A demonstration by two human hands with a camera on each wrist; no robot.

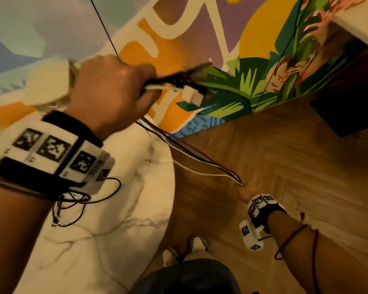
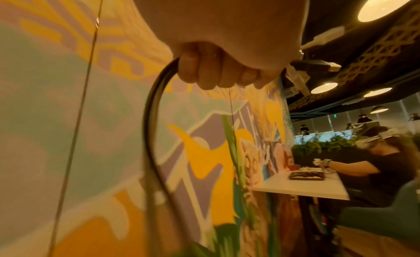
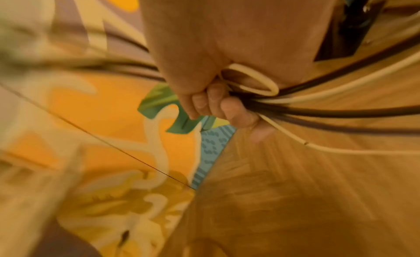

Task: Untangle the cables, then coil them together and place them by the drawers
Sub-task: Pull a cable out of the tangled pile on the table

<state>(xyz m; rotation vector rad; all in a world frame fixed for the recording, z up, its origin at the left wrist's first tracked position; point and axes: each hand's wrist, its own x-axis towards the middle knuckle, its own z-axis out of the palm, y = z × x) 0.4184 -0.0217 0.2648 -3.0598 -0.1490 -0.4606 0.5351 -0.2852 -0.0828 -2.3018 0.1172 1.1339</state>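
My left hand (image 1: 136, 88) is raised in front of the mural wall and grips the plug ends (image 1: 189, 92) of a bundle of thin cables (image 1: 191, 158), black, dark red and white. The strands run down and right to my right hand (image 1: 245, 188), which grips them low over the wooden floor. In the left wrist view my fingers (image 2: 216, 72) curl round a black cable (image 2: 150, 135), and the plugs (image 2: 318, 66) stick out beyond them. In the right wrist view my right hand (image 3: 216, 102) clenches several strands (image 3: 341, 113) and a small white loop (image 3: 256, 81). More thin cable loops (image 1: 83, 200) lie below my left wrist.
A round marble table (image 1: 125, 219) fills the lower left. The painted wall (image 1: 179, 49) meets a wood floor (image 1: 285, 166). A dark box (image 1: 348, 111) sits at the right. My shoes (image 1: 198, 242) are below. Another person (image 2: 363, 171) sits at a white table (image 2: 318, 189).
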